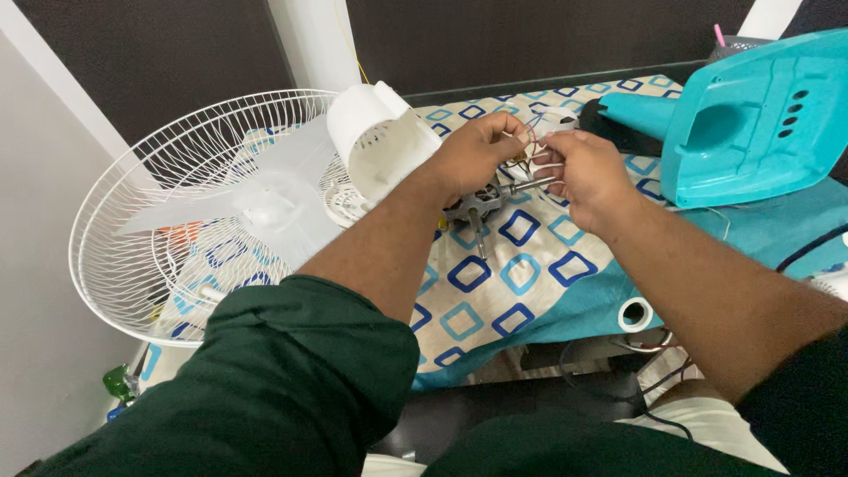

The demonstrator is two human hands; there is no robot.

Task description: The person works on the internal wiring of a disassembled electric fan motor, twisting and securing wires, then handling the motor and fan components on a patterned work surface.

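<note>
Near the upper middle of the frame, the left hand (473, 155) and the right hand (587, 177) are meeting over a small fan motor (481, 208). Both forearms are stretching forward from dark green sleeves, the left one crossing up from the lower left, the right one coming in from the lower right. The left fingers are curling closed around a bundle of thin wires (530, 141), pinching them at the top, while the right fingers are clenching on the same wires and on the motor's bare metal shaft (534, 185), which is sticking out sideways between the two hands. The motor is hanging just above the patterned cloth (495, 291), a soft sheet printed with blue and teal squares on cream that is covering the desk.

Just left of the left hand, a white plastic motor housing (375, 141), smooth and rounded, is lying tilted against a white wire fan guard (177, 221) with translucent blades inside it. At the upper right, a glossy turquoise plastic casing (751, 115) with a row of oval slots is resting on the cloth.
</note>
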